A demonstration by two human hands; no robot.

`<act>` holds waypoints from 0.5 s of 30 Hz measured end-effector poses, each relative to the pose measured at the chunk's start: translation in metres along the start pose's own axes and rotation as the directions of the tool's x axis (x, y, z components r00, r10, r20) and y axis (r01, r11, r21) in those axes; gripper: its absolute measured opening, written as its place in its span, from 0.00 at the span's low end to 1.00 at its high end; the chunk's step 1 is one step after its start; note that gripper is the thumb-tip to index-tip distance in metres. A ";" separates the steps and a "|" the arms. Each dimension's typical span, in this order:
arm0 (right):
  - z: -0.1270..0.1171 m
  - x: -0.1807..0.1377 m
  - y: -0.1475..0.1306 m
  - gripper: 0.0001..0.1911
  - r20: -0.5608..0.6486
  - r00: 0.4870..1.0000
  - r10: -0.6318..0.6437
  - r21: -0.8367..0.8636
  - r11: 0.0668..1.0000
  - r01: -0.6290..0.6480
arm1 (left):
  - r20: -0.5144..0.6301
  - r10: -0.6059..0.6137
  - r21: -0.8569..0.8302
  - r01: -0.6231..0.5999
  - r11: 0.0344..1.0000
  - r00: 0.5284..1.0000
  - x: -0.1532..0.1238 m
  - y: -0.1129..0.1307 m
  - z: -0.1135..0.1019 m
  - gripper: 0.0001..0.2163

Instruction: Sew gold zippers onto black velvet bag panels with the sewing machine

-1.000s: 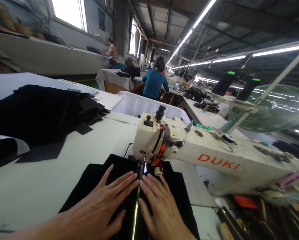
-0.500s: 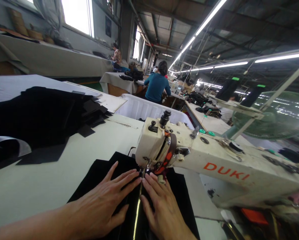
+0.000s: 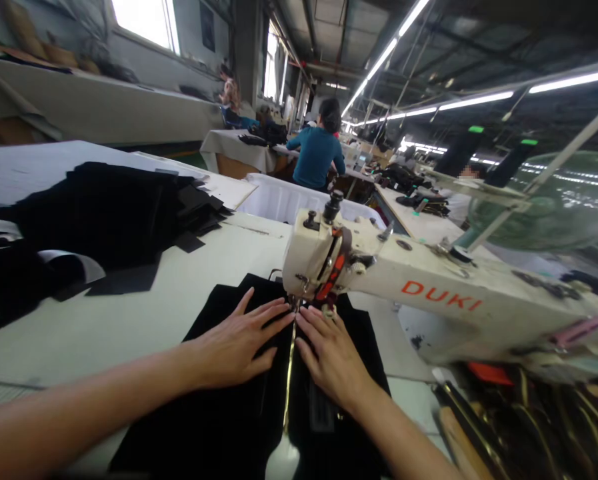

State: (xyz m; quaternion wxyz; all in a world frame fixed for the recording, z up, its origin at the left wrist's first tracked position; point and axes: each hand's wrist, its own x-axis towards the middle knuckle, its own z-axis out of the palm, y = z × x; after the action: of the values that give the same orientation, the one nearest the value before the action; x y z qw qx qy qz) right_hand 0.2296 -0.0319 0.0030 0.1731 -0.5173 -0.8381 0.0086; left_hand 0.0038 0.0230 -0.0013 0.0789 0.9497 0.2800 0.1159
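Palm down and fingers spread wide, our left hand [image 3: 235,347] lies on black fabric [image 3: 213,420] at a sewing table [image 3: 29,347], its fingertips just beside a narrow gold-coloured strip [image 3: 289,373] that looks like zipper teeth. Our right hand [image 3: 333,355] lies flat across from it, fingers loosely fanned; we see neither hand gripping anything. The strip runs between the two with its long axis near to far, its far end meeting the presser foot [image 3: 295,305] just beyond our fingertips. Both hands sit about equally close to that line, left and right of it. Toward us, the fabric's edges part and the pale tabletop shows between them. Over the fabric's far side stands the head of a cream sewing machine [image 3: 393,267], its arm reaching right and bearing orange DUKI lettering [image 3: 441,297]. To the left we find a heap of black cut pieces [image 3: 119,213]; at near right, dark strips with gold-coloured lines [image 3: 523,407]. Farther off are a white plastic bin [image 3: 273,197] and a seated person in a teal top [image 3: 313,160].
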 end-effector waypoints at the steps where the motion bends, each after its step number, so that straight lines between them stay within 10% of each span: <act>1: -0.003 -0.002 -0.004 0.20 0.018 1.000 0.007 -0.012 1.000 -0.007 | -0.001 -0.016 0.022 0.016 1.000 1.000 -0.002 0.004 -0.001 0.28; 12: -0.012 -0.082 -0.057 0.39 -0.038 0.999 -0.006 0.237 0.971 0.015 | -0.080 -0.091 -0.121 0.081 0.989 0.993 -0.087 0.083 0.011 0.27; 15: -0.006 -0.083 -0.053 0.27 -0.072 0.995 -0.070 0.184 0.980 0.082 | -0.014 -0.140 -0.219 0.134 0.966 0.990 -0.085 0.076 0.005 0.20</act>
State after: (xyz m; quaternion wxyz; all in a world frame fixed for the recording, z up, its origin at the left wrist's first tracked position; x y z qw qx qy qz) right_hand 0.2194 -0.1303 -0.0045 0.2483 -0.4664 -0.8466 0.0634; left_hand -0.0250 -0.0878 -0.0049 0.1861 0.9119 0.3317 0.1540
